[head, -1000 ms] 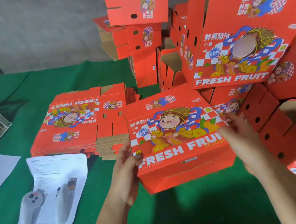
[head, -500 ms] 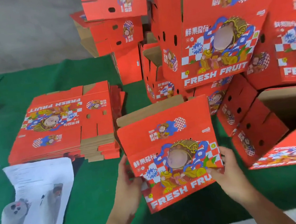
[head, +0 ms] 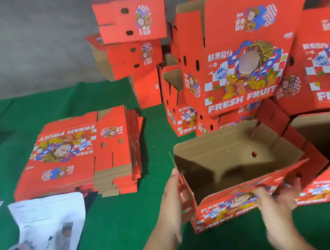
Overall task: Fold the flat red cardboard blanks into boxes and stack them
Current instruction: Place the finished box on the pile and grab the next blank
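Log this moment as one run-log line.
step: opening blank into box | box: open, brown inside up | left hand: flat on left end | right hand: holds near printed wall | flat blanks: stacked left

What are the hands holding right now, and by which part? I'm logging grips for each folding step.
Both hold the opened box: the left hand lies straight-fingered against its left end panel, and the right hand grips the near printed wall close to its right corner.

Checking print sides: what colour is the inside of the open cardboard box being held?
Plain brown, unprinted; the open red cardboard box shows it best in the head view.
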